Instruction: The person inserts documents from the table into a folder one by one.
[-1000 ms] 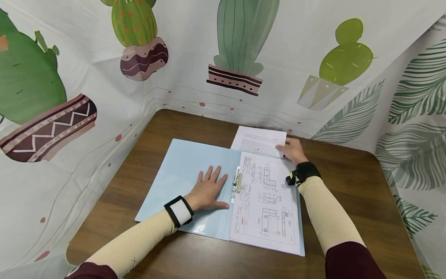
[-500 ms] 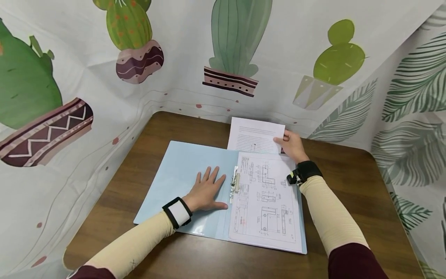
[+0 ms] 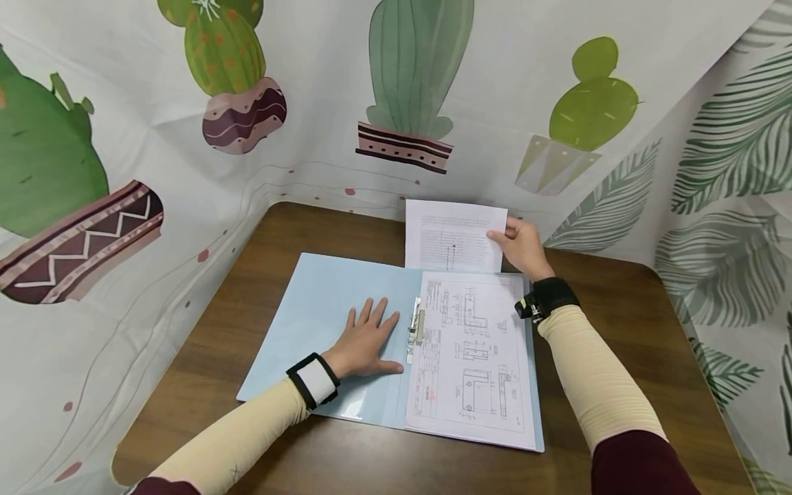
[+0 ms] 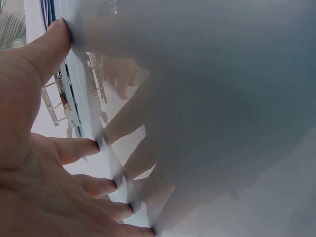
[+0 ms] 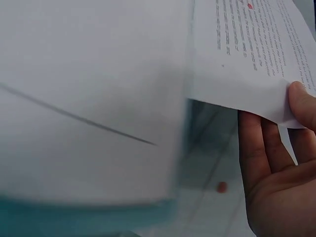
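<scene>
A light blue lever clip folder (image 3: pixel 287 302) lies spread flat on the wooden table, with a metal clip (image 3: pixel 416 326) near its spine. Technical drawings (image 3: pixel 482 357) lie on its right side. My left hand (image 3: pixel 365 344) rests with spread fingers on the left cover; in the left wrist view its fingertips (image 4: pixel 106 185) touch the glossy surface, which mirrors them. At the folder's top edge my right hand (image 3: pixel 522 247) pinches the right edge of a printed sheet (image 3: pixel 454 230), thumb on top and fingers beneath. The sheet's lower end is hidden at the folder.
Brown tabletop (image 3: pixel 619 330) surrounds the folder. A white cloth (image 3: pixel 322 103) printed with cacti and leaves hangs behind the table's far edge and along the sides.
My right hand has moved away from me with the printed sheet, so more of the sheet shows beyond the folder's top edge. The left hand has stayed on the cover.
</scene>
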The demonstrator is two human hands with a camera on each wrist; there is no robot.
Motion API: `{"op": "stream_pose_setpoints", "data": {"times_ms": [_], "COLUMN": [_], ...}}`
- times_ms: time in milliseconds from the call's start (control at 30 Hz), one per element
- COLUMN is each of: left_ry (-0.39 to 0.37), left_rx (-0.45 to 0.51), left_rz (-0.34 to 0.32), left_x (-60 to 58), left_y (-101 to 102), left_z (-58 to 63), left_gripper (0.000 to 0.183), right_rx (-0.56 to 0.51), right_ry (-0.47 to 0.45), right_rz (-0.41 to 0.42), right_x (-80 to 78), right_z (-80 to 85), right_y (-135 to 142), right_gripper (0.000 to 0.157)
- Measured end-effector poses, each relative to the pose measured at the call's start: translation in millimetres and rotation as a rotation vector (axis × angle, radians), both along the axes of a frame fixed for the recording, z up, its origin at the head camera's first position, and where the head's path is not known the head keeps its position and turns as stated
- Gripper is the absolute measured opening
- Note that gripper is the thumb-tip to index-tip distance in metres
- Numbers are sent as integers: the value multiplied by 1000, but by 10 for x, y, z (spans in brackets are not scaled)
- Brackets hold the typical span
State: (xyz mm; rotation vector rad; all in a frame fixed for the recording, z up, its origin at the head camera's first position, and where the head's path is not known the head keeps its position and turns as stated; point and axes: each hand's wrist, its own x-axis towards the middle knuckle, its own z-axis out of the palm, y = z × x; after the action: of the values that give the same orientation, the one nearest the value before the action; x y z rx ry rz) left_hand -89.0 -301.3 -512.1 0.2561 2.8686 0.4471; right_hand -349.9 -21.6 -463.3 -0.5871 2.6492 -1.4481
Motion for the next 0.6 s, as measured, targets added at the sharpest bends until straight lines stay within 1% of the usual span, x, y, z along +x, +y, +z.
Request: {"op": "stream_pose_setpoints", "data": {"times_ms": [200,333,467,600], "left_ry": [9,14,20,23], "left_rx": [5,9,20,21], "left_rz": [2,0,-2,-4], "left_x": [-7,-7,-5,-9], "left_y": [-1,-3,-7,-6], "left_z": [-30,-42,-52,-54], "left_gripper": [108,108,107,107], "right_rx": [-3,-46,-105,-104], "right_ry": [142,232,275,320], "right_rz": [-4,-15,-38,-76], "right_x": [6,9,4,6], "right_z": [224,363,496,615], "right_y": [0,25,84,172], "right_gripper": [29,24,23,24]}}
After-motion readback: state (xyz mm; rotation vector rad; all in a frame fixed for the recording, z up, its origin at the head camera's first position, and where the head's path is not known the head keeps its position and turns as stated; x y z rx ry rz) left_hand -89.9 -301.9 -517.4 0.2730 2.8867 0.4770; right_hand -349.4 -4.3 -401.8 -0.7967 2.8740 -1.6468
